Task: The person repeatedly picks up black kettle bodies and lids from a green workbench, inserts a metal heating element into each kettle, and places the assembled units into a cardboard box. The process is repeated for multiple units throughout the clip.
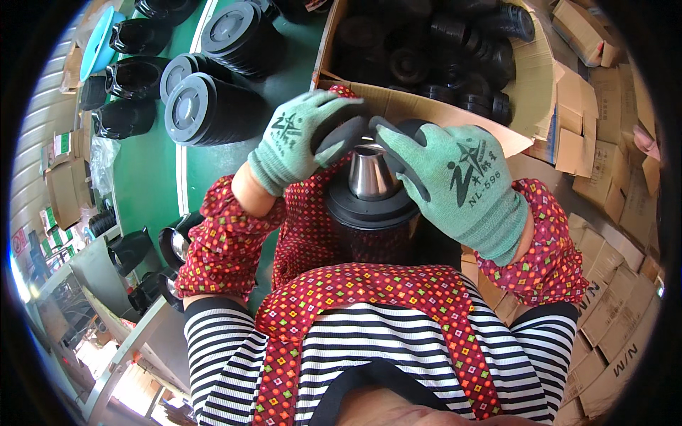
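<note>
A shiny metal cone (pixel 373 174) stands upright on a stack of round black plastic parts (pixel 376 211) in front of my body. Both my hands wear green knit gloves with dark grey fingers. My left hand (pixel 305 136) is closed, its thumb and forefinger meeting just above the cone's left side. From the right, my right hand (pixel 455 174) pinches close to the cone's top, its fingertips near those of the left. Whatever thin piece lies between the fingertips is too small and covered to make out.
An open cardboard box (pixel 426 106) of black round parts lies beyond my hands. At left, a green table (pixel 142 177) carries stacked black discs (pixel 192 110), glossy black housings (pixel 135 77) and a blue basin (pixel 99 42). Flattened cartons (pixel 604 298) lie at right.
</note>
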Available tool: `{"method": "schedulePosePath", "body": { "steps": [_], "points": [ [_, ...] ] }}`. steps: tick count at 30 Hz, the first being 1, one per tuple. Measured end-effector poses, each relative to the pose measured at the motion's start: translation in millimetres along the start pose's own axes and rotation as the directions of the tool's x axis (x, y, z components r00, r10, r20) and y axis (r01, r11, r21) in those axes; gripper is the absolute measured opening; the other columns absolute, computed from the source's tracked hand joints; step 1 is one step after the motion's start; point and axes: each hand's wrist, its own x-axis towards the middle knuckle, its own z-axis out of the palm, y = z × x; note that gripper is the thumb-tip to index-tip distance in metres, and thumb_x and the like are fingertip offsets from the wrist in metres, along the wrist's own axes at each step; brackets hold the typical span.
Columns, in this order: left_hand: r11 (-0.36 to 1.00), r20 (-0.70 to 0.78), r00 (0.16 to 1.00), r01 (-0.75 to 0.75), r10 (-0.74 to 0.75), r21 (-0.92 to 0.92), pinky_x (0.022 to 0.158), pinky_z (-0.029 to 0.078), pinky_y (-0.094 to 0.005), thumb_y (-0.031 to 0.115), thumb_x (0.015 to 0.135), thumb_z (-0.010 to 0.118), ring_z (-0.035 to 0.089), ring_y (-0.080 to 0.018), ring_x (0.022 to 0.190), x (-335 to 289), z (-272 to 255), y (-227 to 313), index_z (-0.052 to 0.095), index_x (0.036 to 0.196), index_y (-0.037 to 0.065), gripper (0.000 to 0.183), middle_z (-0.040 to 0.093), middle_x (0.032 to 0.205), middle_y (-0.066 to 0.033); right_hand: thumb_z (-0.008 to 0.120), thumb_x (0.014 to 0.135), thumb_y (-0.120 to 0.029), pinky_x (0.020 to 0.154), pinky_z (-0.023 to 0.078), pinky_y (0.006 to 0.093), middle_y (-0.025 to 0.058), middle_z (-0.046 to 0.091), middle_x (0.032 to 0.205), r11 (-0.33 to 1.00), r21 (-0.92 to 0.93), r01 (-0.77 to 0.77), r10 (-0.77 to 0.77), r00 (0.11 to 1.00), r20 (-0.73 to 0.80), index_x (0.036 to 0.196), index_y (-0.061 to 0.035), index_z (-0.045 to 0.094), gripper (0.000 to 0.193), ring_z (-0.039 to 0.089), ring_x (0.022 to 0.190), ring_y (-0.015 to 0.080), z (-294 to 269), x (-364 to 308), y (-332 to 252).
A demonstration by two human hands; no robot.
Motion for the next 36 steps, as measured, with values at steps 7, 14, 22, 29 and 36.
{"method": "schedulePosePath", "body": {
  "steps": [7, 14, 22, 29, 36],
  "points": [
    [0.925, -0.343, 0.858, 0.357, -0.381, -0.134, 0.082, 0.058, -0.0399, 0.015, 0.085, 0.081, 0.075, -0.0367, 0.091, -62, -1, -3, 0.078, 0.115, 0.006, 0.032, 0.077, 0.103, -0.0191, 0.085, 0.079, -0.033, 0.116, 0.036, 0.0590, 0.0168, 0.055, 0.150, 0.975, 0.045, 0.219, -0.176, 0.879, -0.444, 0.145, -0.0127, 0.065, 0.072, 0.048, 0.138, 0.0407, -10, 2, 6],
    [0.647, -0.524, 0.586, 0.758, -0.618, 0.084, 0.079, 0.054, -0.0494, 0.031, 0.092, 0.075, 0.069, -0.0411, 0.090, -163, 75, -62, 0.073, 0.106, 0.009, 0.025, 0.073, 0.095, -0.0169, 0.094, 0.073, -0.039, 0.102, 0.050, 0.0500, 0.0153, 0.068, 0.122, 0.858, 0.399, 0.324, -0.143, 0.896, -0.421, 0.124, -0.0058, 0.071, 0.065, 0.064, 0.114, 0.0391, 78, -13, 15],
    [0.796, -0.542, 0.639, 0.597, -0.546, -0.098, 0.116, 0.044, -0.0501, 0.038, 0.084, 0.085, 0.054, -0.0454, 0.134, -157, 57, -14, 0.048, 0.153, 0.003, 0.086, 0.052, 0.148, -0.0262, 0.073, 0.093, -0.034, 0.097, 0.052, 0.0431, 0.0119, 0.069, 0.113, 0.756, 0.618, 0.219, 0.290, 0.733, -0.615, 0.107, -0.0021, 0.069, 0.034, 0.065, 0.106, 0.0291, 45, 12, 27],
    [0.671, -0.392, 0.810, 0.002, -0.436, -0.741, 0.115, 0.048, -0.0455, 0.018, 0.090, 0.085, 0.052, -0.0349, 0.145, -167, -21, 105, 0.051, 0.150, 0.000, 0.072, 0.039, 0.165, -0.0233, 0.037, 0.114, -0.050, 0.120, 0.045, 0.0512, 0.0184, 0.052, 0.158, -0.601, 0.799, -0.009, -0.114, 0.991, -0.075, 0.160, -0.0037, 0.043, 0.065, 0.052, 0.144, 0.0328, 57, 70, -12],
    [0.544, -0.401, 0.504, 0.171, -0.765, -0.822, 0.096, 0.062, -0.0412, 0.014, 0.102, 0.069, 0.072, -0.0282, 0.115, -231, -118, 121, 0.062, 0.134, -0.003, 0.037, 0.072, 0.121, -0.0140, 0.042, 0.114, -0.048, 0.111, 0.048, 0.0409, 0.0102, 0.065, 0.138, -0.365, 0.915, -0.168, 0.056, 0.978, 0.202, 0.150, -0.0085, 0.056, 0.056, 0.063, 0.126, 0.0218, 92, 119, -86]
  ]
}}
